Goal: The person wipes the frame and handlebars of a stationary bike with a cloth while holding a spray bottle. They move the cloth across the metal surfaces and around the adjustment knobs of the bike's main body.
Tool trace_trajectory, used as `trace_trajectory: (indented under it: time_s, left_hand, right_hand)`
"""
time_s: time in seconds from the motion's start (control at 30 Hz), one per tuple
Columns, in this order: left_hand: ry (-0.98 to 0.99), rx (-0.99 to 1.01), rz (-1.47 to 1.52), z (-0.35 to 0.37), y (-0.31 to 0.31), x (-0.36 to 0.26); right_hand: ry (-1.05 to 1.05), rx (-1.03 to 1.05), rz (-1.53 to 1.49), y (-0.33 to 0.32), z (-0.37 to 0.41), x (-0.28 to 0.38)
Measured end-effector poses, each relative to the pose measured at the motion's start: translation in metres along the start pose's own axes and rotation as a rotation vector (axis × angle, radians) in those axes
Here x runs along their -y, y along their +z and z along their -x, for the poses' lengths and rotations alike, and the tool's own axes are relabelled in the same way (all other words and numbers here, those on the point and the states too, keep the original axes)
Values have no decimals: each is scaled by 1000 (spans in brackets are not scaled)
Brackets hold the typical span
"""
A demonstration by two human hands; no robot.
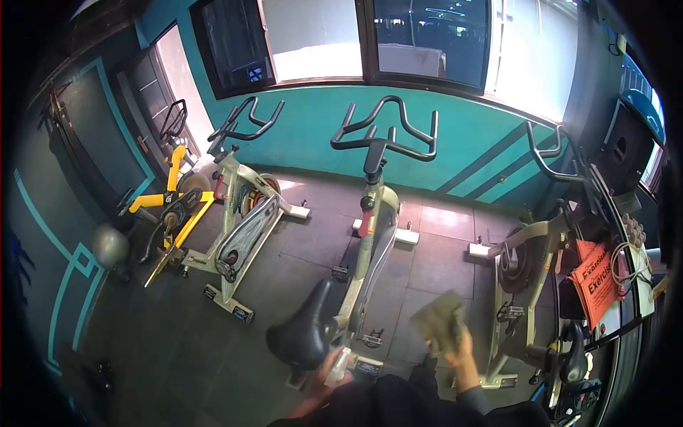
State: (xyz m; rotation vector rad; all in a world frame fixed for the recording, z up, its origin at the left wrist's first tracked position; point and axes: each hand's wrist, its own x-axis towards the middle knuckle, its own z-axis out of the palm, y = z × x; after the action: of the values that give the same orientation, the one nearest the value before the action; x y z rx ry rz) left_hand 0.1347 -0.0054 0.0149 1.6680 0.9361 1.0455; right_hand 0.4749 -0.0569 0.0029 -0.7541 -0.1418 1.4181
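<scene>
My left hand (326,373) is closed around what looks like a white spray bottle (342,359), of which only the top part shows. It is just below the black saddle (302,331) of the middle exercise bike (366,249). In my right hand (463,361) is a greenish-grey cloth (436,320), gripped at its lower right edge and hanging over the floor to the right of that bike. The bike's black handlebar (384,135) stands ahead, toward the wall.
A silver exercise bike (238,220) and a yellow one (174,199) stand to the left, another bike (530,263) to the right. An orange bag (596,285) hangs on the right. A grey ball (111,247) sits by the left wall. Windows (316,43) line the teal wall.
</scene>
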Motion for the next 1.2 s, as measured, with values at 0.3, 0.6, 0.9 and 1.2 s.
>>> trace_trajectory:
  time_s: [0.3, 0.6, 0.9, 1.2]
  left_hand:
    - [-141, -99, 18, -139, 164, -36]
    - [122, -346, 127, -222, 232, -50]
    - [91, -435, -169, -294, 207, -42]
    - [26, -578, -117, -320, 196, -36]
  right_hand:
    - [-500, 356, -299, -55, -54, 271]
    - [-521, 621, -65, -89, -105, 361]
    - [-482, 452, -273, -72, -216, 370]
    - [-11, 964, -276, 61, -364, 328]
